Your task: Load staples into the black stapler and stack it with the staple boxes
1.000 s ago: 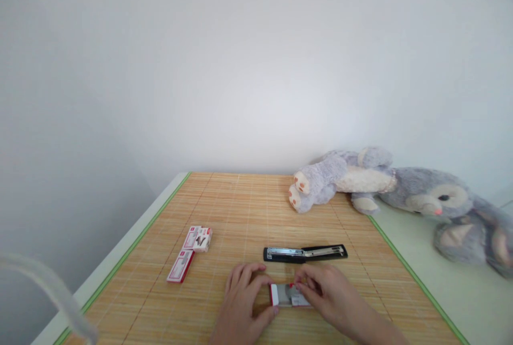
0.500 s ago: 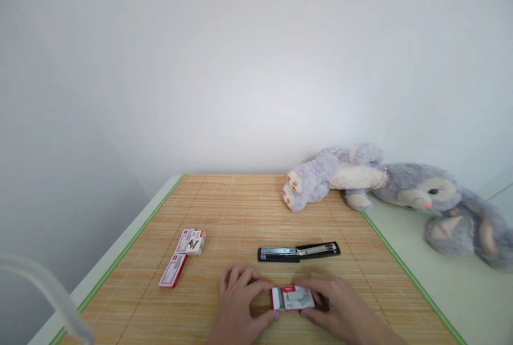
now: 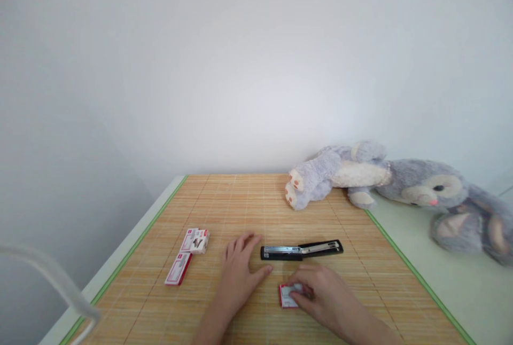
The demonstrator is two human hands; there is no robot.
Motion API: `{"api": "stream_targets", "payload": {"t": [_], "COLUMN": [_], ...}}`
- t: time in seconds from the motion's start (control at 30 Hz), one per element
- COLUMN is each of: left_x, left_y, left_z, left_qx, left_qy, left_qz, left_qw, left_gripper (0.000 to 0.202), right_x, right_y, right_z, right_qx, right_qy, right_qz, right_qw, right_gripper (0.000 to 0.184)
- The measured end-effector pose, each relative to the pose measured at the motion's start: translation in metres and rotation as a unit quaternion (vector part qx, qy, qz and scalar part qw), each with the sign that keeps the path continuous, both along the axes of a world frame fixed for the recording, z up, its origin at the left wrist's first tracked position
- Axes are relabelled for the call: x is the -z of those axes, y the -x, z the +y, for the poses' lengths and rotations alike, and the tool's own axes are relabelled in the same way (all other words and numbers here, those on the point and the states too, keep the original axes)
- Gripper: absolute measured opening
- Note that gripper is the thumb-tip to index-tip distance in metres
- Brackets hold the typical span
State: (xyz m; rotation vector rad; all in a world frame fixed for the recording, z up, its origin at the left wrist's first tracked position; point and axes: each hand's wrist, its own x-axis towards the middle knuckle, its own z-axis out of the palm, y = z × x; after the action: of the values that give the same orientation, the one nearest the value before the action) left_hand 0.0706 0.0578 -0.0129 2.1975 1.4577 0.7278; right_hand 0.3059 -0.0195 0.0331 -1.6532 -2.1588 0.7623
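Note:
My right hand (image 3: 323, 294) is closed on a small red and white staple box (image 3: 286, 297), thumb and fingers over its right part, which they hide. My left hand (image 3: 238, 267) is open just above the mat, thumb and fingers apart, and holds nothing. Its fingertips are near the left end of a black stapler (image 3: 282, 252). The stapler lies fully unfolded, with its metal channel facing up. Off to the left are two red and white flat boxes (image 3: 177, 268) and a smaller white box (image 3: 200, 241) with a dark staple picture.
A bamboo mat (image 3: 236, 201) with green edging covers much of the pale table (image 3: 436, 259). A grey plush rabbit (image 3: 360, 174) lies on its side along the back right, against the wall (image 3: 248, 67). At the lower left, a white curved bar (image 3: 52, 275) is close to the camera.
My left hand has left the staple box, moving up and away towards the stapler, and opened. My right hand has kept hold of the box, whose white end no longer shows.

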Motion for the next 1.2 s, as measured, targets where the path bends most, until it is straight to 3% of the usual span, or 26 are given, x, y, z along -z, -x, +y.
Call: {"api": "stream_targets", "payload": {"t": [0.13, 0.27, 0.4, 0.57, 0.8, 1.03, 1.13, 1.2], "left_x": [-0.005, -0.007, -0.008, -0.008, -0.01, -0.009, -0.008, -0.009], "left_y": [-0.009, -0.007, -0.004, -0.004, -0.004, -0.004, -0.003, -0.003], "left_z": [0.01, 0.003, -0.002, -0.001, -0.002, -0.001, -0.001, -0.001], "left_qx": [0.049, 0.068, 0.071, 0.066, 0.061, 0.066, 0.066, 0.066], "left_qy": [0.012, 0.025, 0.032, 0.035, 0.047, 0.04, 0.04, 0.042], "left_qz": [-0.003, -0.021, -0.031, -0.033, -0.031, -0.035, -0.033, -0.033], "left_qw": [0.999, 0.997, 0.996, 0.997, 0.997, 0.996, 0.996, 0.996], "left_gripper": [0.033, 0.034, 0.035, 0.035, 0.037, 0.035, 0.035, 0.034], "right_x": [-0.003, -0.006, -0.008, -0.009, -0.017, -0.021, -0.027, -0.031], "right_y": [0.007, 0.004, 0.005, 0.009, -0.006, 0.006, -0.015, -0.043], "right_z": [0.015, 0.032, 0.04, 0.042, 0.044, 0.032, 0.031, 0.032], "right_qx": [0.007, 0.041, 0.029, 0.024, 0.03, -0.03, -0.009, 0.022], "right_qy": [-0.043, -0.079, -0.071, -0.055, -0.043, -0.026, -0.061, -0.093], "right_qz": [0.008, -0.008, -0.012, -0.025, -0.07, -0.075, -0.092, -0.103], "right_qw": [0.999, 0.996, 0.997, 0.998, 0.996, 0.996, 0.994, 0.99], "right_gripper": [0.019, 0.018, 0.016, 0.015, 0.013, 0.019, 0.022, 0.034]}}
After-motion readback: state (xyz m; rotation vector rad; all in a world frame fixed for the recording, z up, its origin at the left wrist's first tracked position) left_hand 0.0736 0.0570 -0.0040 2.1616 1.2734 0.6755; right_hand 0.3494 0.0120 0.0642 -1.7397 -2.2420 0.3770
